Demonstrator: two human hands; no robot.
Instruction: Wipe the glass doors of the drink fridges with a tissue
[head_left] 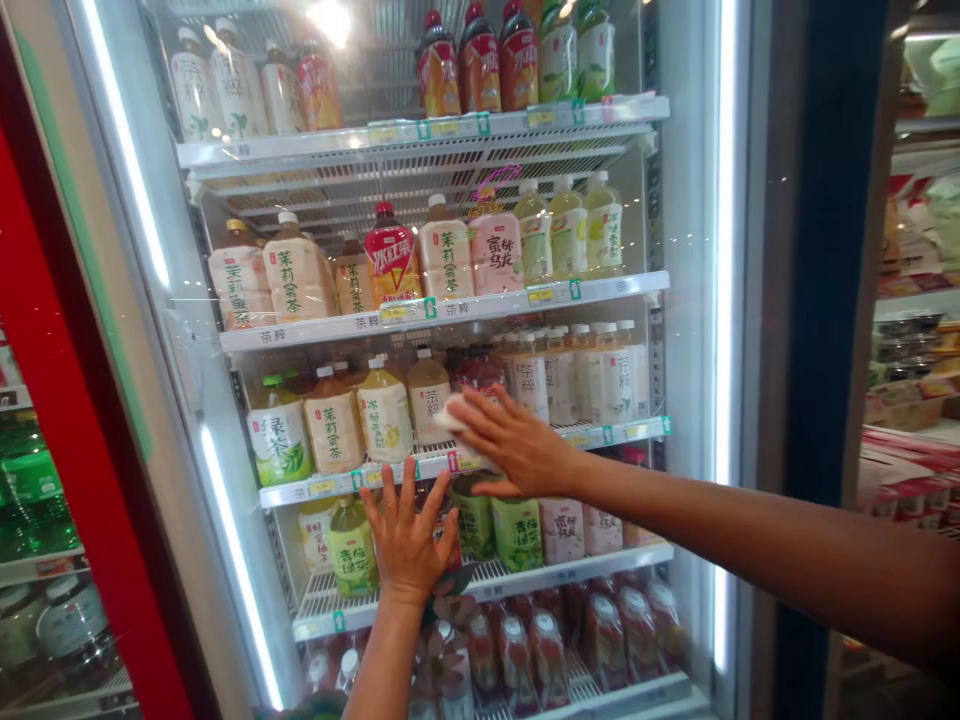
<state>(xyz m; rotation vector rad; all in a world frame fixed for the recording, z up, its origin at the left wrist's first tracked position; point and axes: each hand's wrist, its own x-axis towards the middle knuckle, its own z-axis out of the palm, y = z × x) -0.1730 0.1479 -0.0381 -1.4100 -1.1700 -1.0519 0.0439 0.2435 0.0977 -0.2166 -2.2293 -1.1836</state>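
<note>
The glass door (570,460) of a lit drinks fridge stands before me. My left hand (411,545) rests flat against the glass with its fingers spread and nothing in it. To its upper right, my right hand (517,440) presses a folded white cloth (451,412) on the glass. Most of the cloth is hidden under the fingers and palm; it could be a paper wipe. Behind the glass, bottled teas fill the shelves, among them a pale-labelled bottle (429,395) beside the cloth and a green-labelled bottle (352,548) left of my left hand.
Bright light strips (724,330) run down both sides of the fridge. A red frame (75,400) borders another cooler with green bottles (34,480) on the left. Past a dark post (821,300), shelves of packaged goods (911,380) stand on the right.
</note>
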